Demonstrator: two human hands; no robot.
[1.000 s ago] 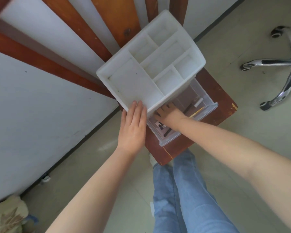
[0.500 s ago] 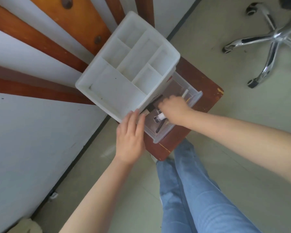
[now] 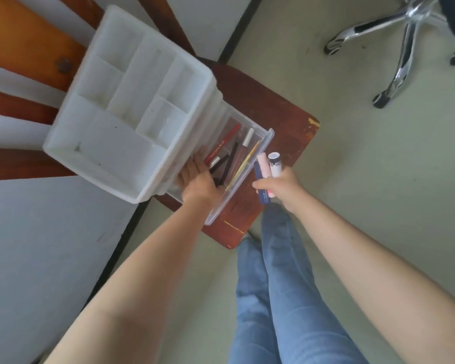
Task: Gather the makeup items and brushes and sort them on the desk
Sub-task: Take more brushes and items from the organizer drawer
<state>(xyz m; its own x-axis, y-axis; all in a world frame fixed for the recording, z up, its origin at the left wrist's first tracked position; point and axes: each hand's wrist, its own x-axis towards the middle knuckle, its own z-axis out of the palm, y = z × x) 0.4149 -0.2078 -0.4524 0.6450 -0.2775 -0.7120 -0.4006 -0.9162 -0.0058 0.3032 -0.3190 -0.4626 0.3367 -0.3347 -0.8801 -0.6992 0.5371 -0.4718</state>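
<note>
Since the earlier frame, the right hand (image 3: 279, 186) had lifted out, its grip closed on three makeup tubes (image 3: 267, 169); the left hand (image 3: 199, 179) reached into the clear plastic drawer (image 3: 260, 151), its grip indiscernible, among the remaining pencils (image 3: 229, 158).

Matt, milky white plastic for the organizer (image 3: 121, 109). Clear, glossy plastic for the drawer (image 3: 247, 164). Smooth plastic on the tubes (image 3: 267, 166): dark blue, pale pink, white. Glossy red on the pencil (image 3: 222, 144) in the drawer. Reddish-brown wood under a worn varnish for the stool (image 3: 279, 106), chipped at the corner and scratched along the front edge. Polished, mirror-bright chrome on the chair base (image 3: 405, 43). Faded blue denim on the jeans (image 3: 281, 298). Matt, pale, scuffed floor (image 3: 378, 179).
</note>
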